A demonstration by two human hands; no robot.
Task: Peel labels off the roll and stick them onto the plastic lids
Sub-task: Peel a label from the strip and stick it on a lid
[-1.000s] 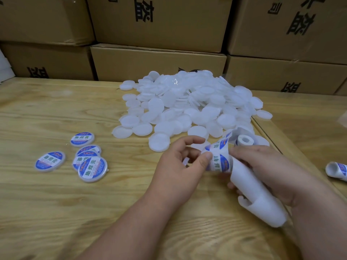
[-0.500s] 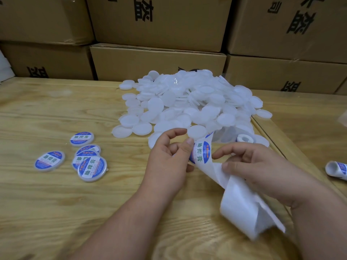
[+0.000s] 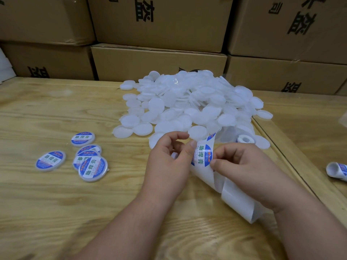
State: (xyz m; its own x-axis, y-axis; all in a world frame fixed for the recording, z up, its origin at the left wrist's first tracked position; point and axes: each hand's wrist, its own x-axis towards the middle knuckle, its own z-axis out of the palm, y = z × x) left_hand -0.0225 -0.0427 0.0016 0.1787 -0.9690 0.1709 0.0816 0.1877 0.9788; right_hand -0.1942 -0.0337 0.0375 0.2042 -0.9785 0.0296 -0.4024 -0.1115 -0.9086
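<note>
Gripping a strip of glossy white backing paper [image 3: 232, 192], the right hand [image 3: 242, 166] curls its thumb and fingers around it near the middle of a pale, grainy wooden bench [image 3: 56, 212]. A round blue-and-white label [image 3: 202, 155] sits on the strip between the hands, and the left hand [image 3: 169, 162] pinches the label's left edge with its thumb and curled forefinger. The paper curls downward to the near right in a loose loop. Just beyond the hands, the small label roll [image 3: 244, 140] lies at the near edge of a heap of plain, translucent white plastic lids [image 3: 187, 104], all flat discs. To the left, five labelled lids [image 3: 88, 158] lie in a loose cluster, some overlapping. A second roll [image 3: 337, 170] lies at the far right. Brown cardboard boxes [image 3: 159, 59] with black printed characters are stacked along the far side.
</note>
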